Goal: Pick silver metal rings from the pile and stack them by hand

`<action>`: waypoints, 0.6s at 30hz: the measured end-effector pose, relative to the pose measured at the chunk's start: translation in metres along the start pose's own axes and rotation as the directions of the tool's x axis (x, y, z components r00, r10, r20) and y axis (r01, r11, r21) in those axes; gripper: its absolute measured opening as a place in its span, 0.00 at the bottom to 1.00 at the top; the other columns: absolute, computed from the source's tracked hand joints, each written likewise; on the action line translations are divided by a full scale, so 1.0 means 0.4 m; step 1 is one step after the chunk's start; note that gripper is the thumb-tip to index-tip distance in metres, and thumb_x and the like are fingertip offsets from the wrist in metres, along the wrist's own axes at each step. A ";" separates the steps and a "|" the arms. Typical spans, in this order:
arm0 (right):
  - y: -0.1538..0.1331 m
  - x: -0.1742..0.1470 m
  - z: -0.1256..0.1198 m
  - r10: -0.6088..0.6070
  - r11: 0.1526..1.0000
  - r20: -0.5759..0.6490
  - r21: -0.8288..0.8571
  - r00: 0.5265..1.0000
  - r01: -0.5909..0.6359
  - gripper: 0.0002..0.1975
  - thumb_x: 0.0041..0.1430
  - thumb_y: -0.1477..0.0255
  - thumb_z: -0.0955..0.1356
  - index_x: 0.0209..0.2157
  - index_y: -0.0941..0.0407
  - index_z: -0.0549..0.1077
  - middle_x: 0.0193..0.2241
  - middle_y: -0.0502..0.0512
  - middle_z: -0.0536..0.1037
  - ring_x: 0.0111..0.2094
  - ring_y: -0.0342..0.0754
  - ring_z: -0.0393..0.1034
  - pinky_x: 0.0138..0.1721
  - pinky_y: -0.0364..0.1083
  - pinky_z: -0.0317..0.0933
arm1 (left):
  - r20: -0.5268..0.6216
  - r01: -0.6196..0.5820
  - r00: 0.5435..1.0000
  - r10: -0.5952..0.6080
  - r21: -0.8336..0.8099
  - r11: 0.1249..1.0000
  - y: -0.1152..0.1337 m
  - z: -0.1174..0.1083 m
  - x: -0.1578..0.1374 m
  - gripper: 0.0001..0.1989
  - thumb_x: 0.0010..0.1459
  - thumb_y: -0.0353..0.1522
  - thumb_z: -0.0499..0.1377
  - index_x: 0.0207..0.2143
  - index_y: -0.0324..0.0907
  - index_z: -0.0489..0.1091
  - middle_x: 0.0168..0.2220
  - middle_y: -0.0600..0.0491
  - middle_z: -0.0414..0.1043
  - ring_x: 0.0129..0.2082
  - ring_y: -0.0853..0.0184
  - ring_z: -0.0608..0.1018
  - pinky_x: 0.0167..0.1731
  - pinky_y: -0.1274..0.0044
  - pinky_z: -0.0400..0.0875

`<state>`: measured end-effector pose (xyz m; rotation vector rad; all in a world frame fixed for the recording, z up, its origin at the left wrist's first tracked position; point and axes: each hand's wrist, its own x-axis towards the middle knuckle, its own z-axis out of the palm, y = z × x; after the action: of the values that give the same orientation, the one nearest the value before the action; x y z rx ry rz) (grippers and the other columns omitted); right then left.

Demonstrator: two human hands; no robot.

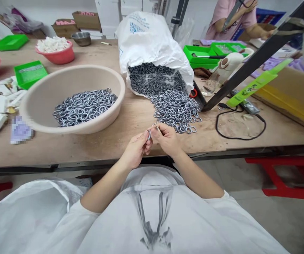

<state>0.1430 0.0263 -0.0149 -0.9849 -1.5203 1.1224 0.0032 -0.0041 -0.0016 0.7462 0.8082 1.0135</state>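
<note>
Just over the table's front edge, my left hand (137,148) pinches a grey ring (149,135) between thumb and fingers. Close beside it, my right hand (168,140) is closed on a small, thin, pale piece (157,127), whose kind I cannot make out. Beyond my hands, a heap of loose grey rings (177,109) spills from the mouth of a white sack (152,42) lying on its side. To the left stands a large beige basin (32,106) with many similar rings inside.
Left of the basin are white pieces (0,102), a green tray (18,77) and a pink bowl (70,54). A dark slanted post (236,70) rises at the right near a black cable (238,139) and a glass jug (230,63). Another person (233,21) works behind.
</note>
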 end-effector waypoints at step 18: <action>-0.032 -0.035 -0.022 -0.249 0.739 0.281 -0.563 0.927 0.370 0.24 0.69 0.55 0.58 0.26 0.55 0.69 0.23 0.51 0.69 0.27 0.45 0.62 0.31 0.45 0.51 | -0.079 -0.002 0.997 -0.004 -0.080 0.997 -0.015 -0.001 -0.002 0.26 0.48 0.50 0.68 0.23 0.41 0.59 0.16 0.62 0.56 0.16 0.77 0.58 0.18 0.82 0.59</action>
<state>0.1536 0.0115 -0.0049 -0.9978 -2.1885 0.4812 0.0050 -0.0068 -0.0066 0.6400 0.8309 1.0737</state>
